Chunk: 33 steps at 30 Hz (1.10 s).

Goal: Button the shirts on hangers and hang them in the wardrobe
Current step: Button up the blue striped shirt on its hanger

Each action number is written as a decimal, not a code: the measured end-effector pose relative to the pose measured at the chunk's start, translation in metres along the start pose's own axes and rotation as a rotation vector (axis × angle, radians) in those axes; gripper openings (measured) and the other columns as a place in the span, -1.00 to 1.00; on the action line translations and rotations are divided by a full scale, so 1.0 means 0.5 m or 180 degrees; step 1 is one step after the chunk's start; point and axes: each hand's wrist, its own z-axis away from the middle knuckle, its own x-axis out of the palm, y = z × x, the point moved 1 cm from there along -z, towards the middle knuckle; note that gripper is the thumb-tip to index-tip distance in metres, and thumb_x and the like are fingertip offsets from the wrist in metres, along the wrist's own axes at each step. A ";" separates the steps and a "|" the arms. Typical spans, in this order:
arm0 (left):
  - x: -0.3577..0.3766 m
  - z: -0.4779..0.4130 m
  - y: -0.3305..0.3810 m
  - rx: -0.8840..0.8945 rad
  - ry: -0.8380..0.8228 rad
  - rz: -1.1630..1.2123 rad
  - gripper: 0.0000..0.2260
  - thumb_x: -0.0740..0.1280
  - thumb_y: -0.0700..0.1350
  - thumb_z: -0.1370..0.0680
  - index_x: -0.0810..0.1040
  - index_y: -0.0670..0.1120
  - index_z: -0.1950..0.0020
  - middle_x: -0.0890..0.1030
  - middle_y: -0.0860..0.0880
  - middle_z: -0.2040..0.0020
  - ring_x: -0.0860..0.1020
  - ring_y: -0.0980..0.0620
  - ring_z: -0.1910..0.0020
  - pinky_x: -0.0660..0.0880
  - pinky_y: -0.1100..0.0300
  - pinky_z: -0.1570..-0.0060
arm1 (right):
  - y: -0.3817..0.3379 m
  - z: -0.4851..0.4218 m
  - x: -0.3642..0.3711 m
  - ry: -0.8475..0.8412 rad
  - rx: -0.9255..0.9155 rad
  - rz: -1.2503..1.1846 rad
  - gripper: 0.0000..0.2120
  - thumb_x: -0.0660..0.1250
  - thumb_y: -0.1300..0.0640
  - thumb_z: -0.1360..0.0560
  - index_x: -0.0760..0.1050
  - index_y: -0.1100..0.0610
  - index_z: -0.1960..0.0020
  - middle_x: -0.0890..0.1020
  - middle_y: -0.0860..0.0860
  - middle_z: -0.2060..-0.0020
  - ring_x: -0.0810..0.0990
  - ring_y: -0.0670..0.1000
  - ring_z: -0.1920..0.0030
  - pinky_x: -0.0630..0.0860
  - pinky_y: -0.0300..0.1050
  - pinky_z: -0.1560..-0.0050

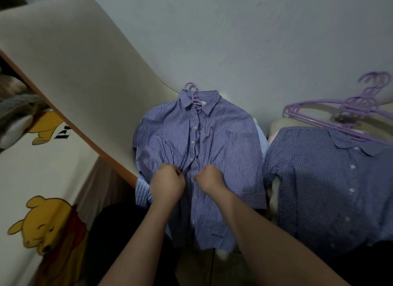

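A blue striped shirt (225, 141) lies face up in the middle, on a purple hanger (192, 92) whose hook pokes out above the collar. Its upper buttons look fastened along the placket. My left hand (168, 182) pinches the left edge of the placket at about waist height. My right hand (209, 177) grips the opposite edge, a few centimetres away. Both fists are closed on the cloth. To the right lies a blue checked shirt (325, 179) with white buttons.
Several empty purple hangers (350, 111) are stacked at the upper right, above the checked shirt. A cream bed board (80, 72) with an orange edge slants across the left. A bedsheet with yellow bear prints (42, 200) fills the lower left. A pale wall is behind.
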 end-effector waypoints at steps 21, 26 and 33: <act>0.090 0.001 -0.016 -0.0904 -0.0322 0.2369 -0.93 0.46 -0.25 -0.53 0.73 -0.19 0.14 0.61 0.04 0.40 0.47 0.15 0.44 0.39 0.27 0.38 | 0.024 0.017 -0.001 -0.0021 0.0591 -0.1809 -0.90 0.47 0.29 -0.47 0.60 0.24 0.21 0.57 0.07 0.41 0.47 -0.06 0.48 0.33 -0.33 0.58; 0.092 0.003 -0.018 -0.1032 -0.0402 0.2638 -0.87 0.40 -0.28 -0.55 0.71 -0.19 0.17 0.58 0.02 0.46 0.48 0.13 0.51 0.46 0.25 0.45 | 0.022 0.018 0.005 0.0123 0.0630 -0.1862 -0.90 0.49 0.30 -0.45 0.62 0.35 0.14 0.58 0.09 0.40 0.46 -0.05 0.48 0.42 -0.25 0.47; 0.083 -0.002 -0.013 -0.1247 -0.0644 0.2991 -0.85 0.39 -0.32 -0.56 0.68 -0.20 0.19 0.57 -0.03 0.47 0.49 0.10 0.50 0.47 0.27 0.50 | 0.019 0.022 -0.004 0.0037 0.0702 -0.2091 -0.76 0.46 0.36 -0.45 0.52 0.22 0.35 0.54 0.08 0.47 0.44 -0.04 0.53 0.34 -0.34 0.59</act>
